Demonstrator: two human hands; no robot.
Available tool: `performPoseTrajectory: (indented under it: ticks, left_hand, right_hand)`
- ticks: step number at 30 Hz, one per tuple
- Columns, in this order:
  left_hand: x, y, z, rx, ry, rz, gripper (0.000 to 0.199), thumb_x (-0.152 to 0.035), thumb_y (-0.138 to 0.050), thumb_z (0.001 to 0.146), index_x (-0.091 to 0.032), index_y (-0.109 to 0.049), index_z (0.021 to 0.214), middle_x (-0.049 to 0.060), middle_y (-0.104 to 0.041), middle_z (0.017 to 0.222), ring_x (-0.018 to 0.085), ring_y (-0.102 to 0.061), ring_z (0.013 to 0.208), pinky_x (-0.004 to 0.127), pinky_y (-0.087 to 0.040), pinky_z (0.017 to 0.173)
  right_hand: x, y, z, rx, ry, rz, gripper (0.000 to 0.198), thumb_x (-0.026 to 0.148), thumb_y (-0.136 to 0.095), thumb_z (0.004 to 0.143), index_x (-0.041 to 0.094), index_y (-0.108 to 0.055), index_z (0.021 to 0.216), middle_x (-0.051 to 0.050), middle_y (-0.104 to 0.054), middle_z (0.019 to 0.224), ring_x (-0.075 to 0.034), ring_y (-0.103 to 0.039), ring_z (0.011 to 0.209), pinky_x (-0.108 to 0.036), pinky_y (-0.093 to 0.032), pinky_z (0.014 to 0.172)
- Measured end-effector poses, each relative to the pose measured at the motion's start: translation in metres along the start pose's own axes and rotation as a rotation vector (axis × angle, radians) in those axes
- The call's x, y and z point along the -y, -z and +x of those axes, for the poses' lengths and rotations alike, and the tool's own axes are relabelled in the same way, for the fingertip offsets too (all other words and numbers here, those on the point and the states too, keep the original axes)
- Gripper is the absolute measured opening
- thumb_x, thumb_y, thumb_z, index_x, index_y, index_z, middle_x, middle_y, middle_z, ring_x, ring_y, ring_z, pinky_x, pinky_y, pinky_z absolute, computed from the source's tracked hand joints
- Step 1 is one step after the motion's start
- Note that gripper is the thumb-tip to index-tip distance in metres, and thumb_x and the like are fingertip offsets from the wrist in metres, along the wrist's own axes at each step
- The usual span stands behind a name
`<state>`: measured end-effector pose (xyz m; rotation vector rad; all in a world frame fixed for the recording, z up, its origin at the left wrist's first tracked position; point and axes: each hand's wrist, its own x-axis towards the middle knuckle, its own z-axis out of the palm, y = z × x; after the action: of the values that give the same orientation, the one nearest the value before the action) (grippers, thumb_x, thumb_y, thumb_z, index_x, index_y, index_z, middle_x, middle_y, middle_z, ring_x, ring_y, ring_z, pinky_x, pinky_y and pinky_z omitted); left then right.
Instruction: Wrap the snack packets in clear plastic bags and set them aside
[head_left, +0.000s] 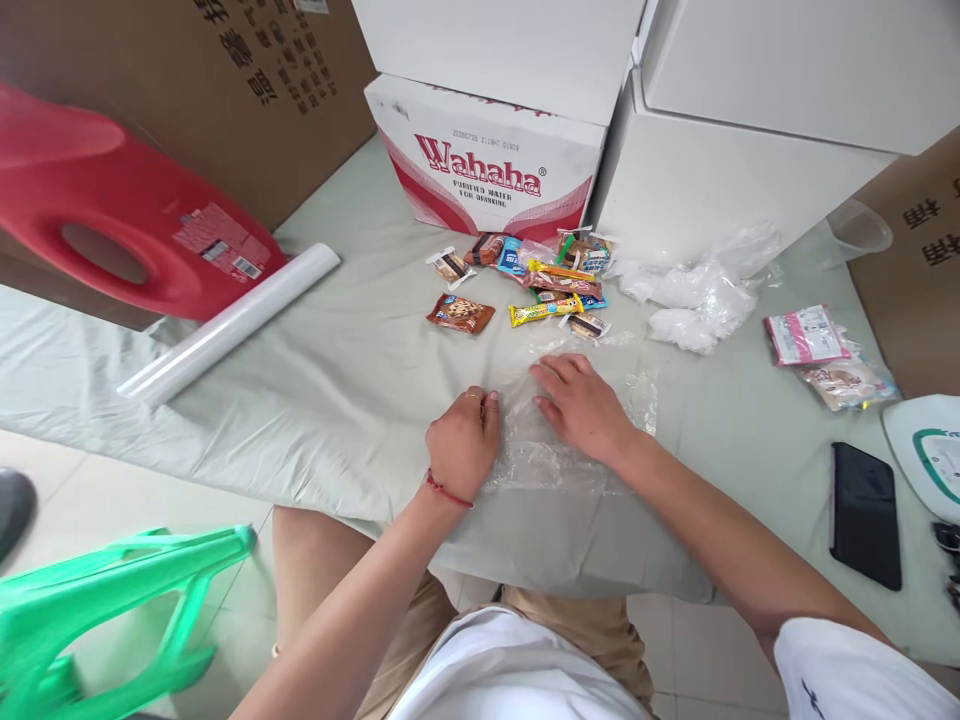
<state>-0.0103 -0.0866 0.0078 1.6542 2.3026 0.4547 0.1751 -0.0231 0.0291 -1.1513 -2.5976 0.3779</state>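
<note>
A thin sheet of clear plastic (pixel 536 445), crinkled at its edges, lies on the table in front of me. I cannot tell whether it is a bag or loose film. My left hand (pixel 463 440) is closed at the sheet's left edge, with thumb and fingers pinched together on it. My right hand (pixel 581 405) rests on the plastic with its fingers spread and slightly bent, palm down. Just beyond the hands lies a pile of wrapped snacks, with a yellow snack stick (pixel 546 311), a brown cookie packet (pixel 460 313) and a small wrapped biscuit (pixel 451 268) among them.
A roll of plastic film (pixel 232 325) lies at left by a red jug (pixel 142 220). White boxes, one a Wahaha carton (pixel 491 165), stand behind. At right are crumpled clear plastic (pixel 701 295), snack packets (pixel 808 335), a phone (pixel 865 515) and a white scale (pixel 930 450). A green stool (pixel 127 590) stands below left.
</note>
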Motion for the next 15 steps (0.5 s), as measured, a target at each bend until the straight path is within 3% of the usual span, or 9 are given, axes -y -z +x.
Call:
performPoseTrajectory:
  ticks: [2, 4, 6, 7, 9, 11, 13, 15]
  left_hand:
    - [0.005, 0.007, -0.008, -0.15, -0.035, -0.057, 0.027, -0.038, -0.044, 0.103, -0.019, -0.063, 0.107, 0.012, -0.068, 0.106, 0.025, -0.065, 0.089, 0.034, -0.043, 0.071]
    - [0.008, 0.021, -0.016, -0.369, -0.094, -0.076, 0.031, -0.039, -0.051, 0.1, -0.015, -0.061, 0.117, 0.019, -0.062, 0.121, 0.031, -0.061, 0.111, 0.042, -0.047, 0.089]
    - [0.002, 0.039, -0.023, -0.506, -0.191, -0.073, 0.031, -0.038, -0.054, 0.099, -0.015, -0.061, 0.118, 0.021, -0.06, 0.122, 0.034, -0.056, 0.119, 0.049, -0.044, 0.1]
    - [-0.005, 0.047, -0.024, -0.505, -0.26, -0.075, 0.026, -0.035, -0.053, 0.1, -0.016, -0.063, 0.114, 0.019, -0.062, 0.118, 0.033, -0.057, 0.117, 0.049, -0.044, 0.1]
    - [-0.024, 0.057, -0.023, -0.321, -0.442, -0.077, 0.022, -0.031, -0.048, 0.102, -0.021, -0.067, 0.099, 0.012, -0.069, 0.104, 0.028, -0.062, 0.104, 0.044, -0.046, 0.093]
    - [-0.042, 0.054, -0.014, -0.095, -0.521, -0.057, 0.03, -0.03, -0.042, 0.104, -0.021, -0.069, 0.094, 0.01, -0.072, 0.098, 0.026, -0.065, 0.1, 0.042, -0.047, 0.088]
    - [-0.053, 0.041, 0.001, 0.029, -0.489, -0.01, 0.034, -0.028, -0.039, 0.105, -0.019, -0.071, 0.1, 0.012, -0.075, 0.109, 0.028, -0.066, 0.111, 0.045, -0.047, 0.094]
    - [-0.052, 0.022, 0.017, 0.064, -0.448, 0.002, 0.036, -0.027, -0.038, 0.105, -0.018, -0.07, 0.119, 0.012, -0.072, 0.13, 0.028, -0.061, 0.127, 0.05, -0.04, 0.111]
  right_hand:
    - [0.003, -0.015, 0.019, 0.043, -0.045, -0.064, 0.054, 0.038, -0.053, 0.102, 0.015, -0.052, 0.151, -0.017, -0.047, 0.159, -0.037, -0.04, 0.144, -0.055, -0.037, 0.117]
    - [0.007, -0.026, 0.03, 0.091, -0.065, -0.091, 0.063, 0.045, -0.052, 0.103, 0.015, -0.044, 0.157, -0.015, -0.037, 0.167, -0.038, -0.032, 0.151, -0.059, -0.027, 0.123]
    - [0.01, -0.034, 0.034, 0.131, -0.067, -0.097, 0.063, 0.048, -0.049, 0.104, 0.017, -0.042, 0.158, -0.013, -0.034, 0.169, -0.037, -0.028, 0.154, -0.062, -0.022, 0.124]
    - [0.012, -0.036, 0.034, 0.147, -0.067, -0.099, 0.061, 0.046, -0.046, 0.105, 0.019, -0.042, 0.158, -0.012, -0.033, 0.169, -0.037, -0.027, 0.155, -0.063, -0.02, 0.124]
    - [0.014, -0.039, 0.032, 0.169, -0.065, -0.102, 0.056, 0.042, -0.042, 0.106, 0.021, -0.043, 0.158, -0.01, -0.031, 0.17, -0.036, -0.026, 0.156, -0.064, -0.019, 0.125]
    - [0.014, -0.039, 0.028, 0.177, -0.069, -0.098, 0.054, 0.038, -0.04, 0.106, 0.023, -0.043, 0.158, -0.009, -0.03, 0.171, -0.036, -0.025, 0.157, -0.064, -0.019, 0.125]
    - [0.015, -0.036, 0.024, 0.187, -0.073, -0.088, 0.054, 0.034, -0.041, 0.105, 0.022, -0.044, 0.158, -0.009, -0.03, 0.171, -0.036, -0.023, 0.158, -0.064, -0.018, 0.125]
    - [0.016, -0.03, 0.017, 0.199, -0.071, -0.083, 0.056, 0.033, -0.043, 0.104, 0.018, -0.044, 0.158, -0.012, -0.033, 0.169, -0.036, -0.023, 0.158, -0.064, -0.019, 0.125]
